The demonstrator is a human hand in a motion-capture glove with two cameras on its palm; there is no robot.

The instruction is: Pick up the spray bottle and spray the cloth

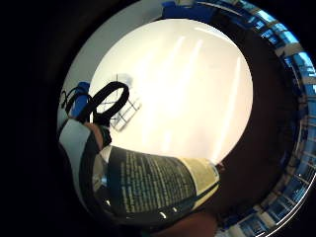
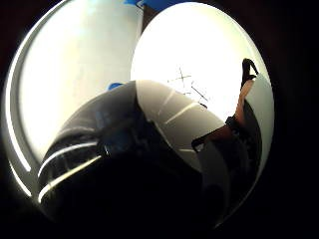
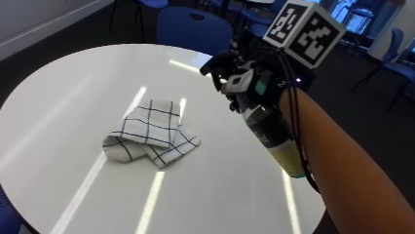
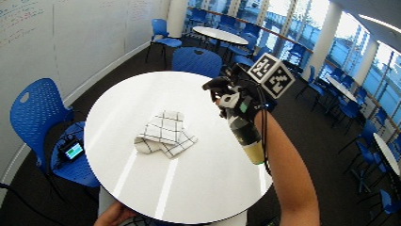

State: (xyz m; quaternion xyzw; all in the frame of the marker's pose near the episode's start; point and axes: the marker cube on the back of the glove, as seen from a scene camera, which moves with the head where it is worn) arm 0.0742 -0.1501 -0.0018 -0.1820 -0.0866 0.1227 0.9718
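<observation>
The folded white cloth with dark grid lines lies limp on the round white table. To its right, my gloved right hand curls round the neck of the dark, yellow-bottomed plastic spray bottle, lifted above the tabletop; rigid, probably slick, so the neck suits best.
</observation>
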